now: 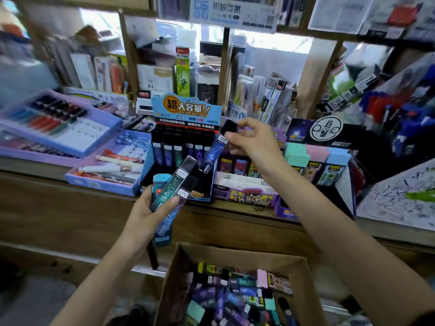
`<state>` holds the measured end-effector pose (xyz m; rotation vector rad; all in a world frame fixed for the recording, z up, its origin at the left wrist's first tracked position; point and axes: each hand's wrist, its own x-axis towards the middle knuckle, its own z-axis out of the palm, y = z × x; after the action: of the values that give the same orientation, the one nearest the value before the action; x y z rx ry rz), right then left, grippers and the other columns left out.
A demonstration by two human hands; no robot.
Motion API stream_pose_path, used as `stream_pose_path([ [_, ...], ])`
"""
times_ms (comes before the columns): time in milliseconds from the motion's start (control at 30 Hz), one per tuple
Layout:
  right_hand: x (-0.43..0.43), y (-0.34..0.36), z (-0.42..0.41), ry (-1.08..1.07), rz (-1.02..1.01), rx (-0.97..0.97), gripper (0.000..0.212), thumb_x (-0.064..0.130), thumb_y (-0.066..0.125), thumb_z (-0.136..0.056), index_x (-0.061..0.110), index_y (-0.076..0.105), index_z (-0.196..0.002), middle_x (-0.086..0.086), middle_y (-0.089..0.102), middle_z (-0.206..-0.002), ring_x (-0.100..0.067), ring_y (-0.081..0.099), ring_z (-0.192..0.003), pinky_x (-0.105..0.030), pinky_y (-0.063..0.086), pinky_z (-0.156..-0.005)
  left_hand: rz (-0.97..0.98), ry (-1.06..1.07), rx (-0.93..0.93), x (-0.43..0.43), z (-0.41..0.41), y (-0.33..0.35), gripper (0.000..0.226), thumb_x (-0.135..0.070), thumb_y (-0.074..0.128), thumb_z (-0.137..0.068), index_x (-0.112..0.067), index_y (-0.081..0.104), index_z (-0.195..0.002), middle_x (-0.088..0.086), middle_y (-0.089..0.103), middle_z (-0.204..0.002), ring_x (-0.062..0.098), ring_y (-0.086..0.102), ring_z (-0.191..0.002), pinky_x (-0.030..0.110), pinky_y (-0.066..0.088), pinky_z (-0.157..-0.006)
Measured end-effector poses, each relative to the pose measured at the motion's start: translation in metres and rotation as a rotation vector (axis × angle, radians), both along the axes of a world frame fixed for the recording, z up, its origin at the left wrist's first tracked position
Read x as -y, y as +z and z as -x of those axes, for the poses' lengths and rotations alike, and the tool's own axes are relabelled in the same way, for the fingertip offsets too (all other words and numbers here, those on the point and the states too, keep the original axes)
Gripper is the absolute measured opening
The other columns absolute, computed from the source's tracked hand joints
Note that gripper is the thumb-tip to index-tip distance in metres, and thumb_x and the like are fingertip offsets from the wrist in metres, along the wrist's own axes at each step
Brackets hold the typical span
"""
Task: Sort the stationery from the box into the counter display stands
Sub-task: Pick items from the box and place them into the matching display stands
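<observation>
Right hand [249, 142] pinches a blue case [215, 149] above the black stand [186, 114] at the wooden counter [70, 203] front edge, left hand [150, 208] grips several cases [175, 187], full box [237, 252] below, crowded shelves [329, 34] behind.

Matt brown cardboard box [175, 274], grained wooden counter [58, 208], glossy plastic lead cases [173, 184]

Display stand [186, 114] front pocket free, full slots [168, 151] at 12 o'clock, purple stand [244, 196] at 3 o'clock, blue tray [101, 184] at 9 o'clock
</observation>
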<state>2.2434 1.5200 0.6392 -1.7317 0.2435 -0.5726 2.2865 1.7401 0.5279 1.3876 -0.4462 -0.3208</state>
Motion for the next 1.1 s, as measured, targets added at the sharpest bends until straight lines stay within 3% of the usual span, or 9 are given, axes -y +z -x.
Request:
stream_pose_path([
  [167,-0.018,-0.002,-0.055,-0.072,0.199,-0.047,0.02,0.006,0.067,-0.084,0.02,0.054,-0.079,-0.006,0.064,-0.08,-0.024,0.066,-0.072,-0.042,0.058,-0.073,0.049,0.071,-0.018,-0.019,-0.018,-0.004,0.025,-0.007,0.062,-0.084,-0.022,0.06,-0.103,-0.008,0.074,-0.085,0.006,0.069,-0.074,0.015,0.053,-0.059],
  [233,-0.021,-0.01,-0.069,-0.099,0.261,-0.084,0.013,0.008,0.068,-0.084,0.015,0.059,-0.088,-0.013,0.066,-0.087,-0.031,0.066,-0.085,-0.049,0.055,-0.08,0.06,0.082,-0.028,-0.026,-0.022,-0.006,0.026,-0.006,0.062,-0.084,-0.022,0.06,-0.104,-0.008,0.074,-0.088,0.006,0.069,-0.076,0.016,0.053,-0.059],
  [333,-0.025,-0.022,-0.079,-0.13,0.319,-0.121,0.021,0.01,0.068,-0.084,0.006,0.063,-0.104,-0.016,0.067,-0.096,-0.032,0.064,-0.092,-0.049,0.053,-0.084,0.072,0.089,-0.034,-0.031,-0.027,-0.012,0.028,-0.007,0.062,-0.083,-0.022,0.06,-0.107,-0.008,0.074,-0.091,0.006,0.07,-0.079,0.015,0.053,-0.061],
  [467,-0.029,-0.031,-0.082,-0.107,0.399,-0.14,0.024,0.011,0.067,-0.086,0.005,0.063,-0.109,-0.015,0.066,-0.1,-0.03,0.062,-0.094,-0.046,0.052,-0.086,0.081,0.081,-0.05,-0.031,-0.032,-0.017,0.031,-0.01,0.063,-0.08,-0.023,0.06,-0.109,-0.009,0.074,-0.093,0.007,0.07,-0.082,0.016,0.053,-0.062],
  [767,-0.034,-0.038,-0.093,-0.091,0.361,-0.222,0.019,0.004,0.066,-0.085,-0.001,0.063,-0.104,-0.021,0.069,-0.092,-0.032,0.067,-0.086,-0.046,0.054,-0.082,0.078,0.083,-0.069,-0.029,-0.034,-0.022,0.035,-0.02,0.066,-0.075,-0.023,0.06,-0.109,-0.005,0.073,-0.098,0.01,0.07,-0.083,0.017,0.053,-0.061],
  [933,-0.039,-0.043,-0.1,-0.16,0.368,-0.245,0.017,0.007,0.068,-0.084,-0.008,0.066,-0.09,-0.021,0.069,-0.09,-0.034,0.067,-0.086,-0.048,0.054,-0.081,0.07,0.084,-0.07,-0.029,-0.032,-0.02,0.036,-0.024,0.066,-0.074,-0.023,0.06,-0.11,-0.005,0.073,-0.097,0.01,0.07,-0.083,0.016,0.052,-0.06],
  [1033,-0.038,-0.039,-0.099,-0.17,0.462,-0.298,0.026,0.01,0.067,-0.085,-0.016,0.064,-0.082,-0.03,0.067,-0.085,-0.035,0.065,-0.077,-0.051,0.053,-0.078,0.084,0.081,-0.079,-0.027,-0.029,-0.017,0.037,-0.024,0.066,-0.075,-0.022,0.059,-0.111,-0.003,0.073,-0.097,0.01,0.07,-0.081,0.016,0.052,-0.059],
  [1100,-0.038,-0.035,-0.094,-0.184,0.577,-0.365,0.032,0.014,0.065,-0.088,-0.016,0.062,-0.076,-0.028,0.063,-0.071,-0.034,0.062,-0.065,-0.049,0.054,-0.075,0.094,0.083,-0.085,-0.025,-0.027,-0.015,0.039,-0.025,0.066,-0.074,-0.022,0.059,-0.112,-0.003,0.073,-0.097,0.01,0.07,-0.082,0.017,0.052,-0.06],
])
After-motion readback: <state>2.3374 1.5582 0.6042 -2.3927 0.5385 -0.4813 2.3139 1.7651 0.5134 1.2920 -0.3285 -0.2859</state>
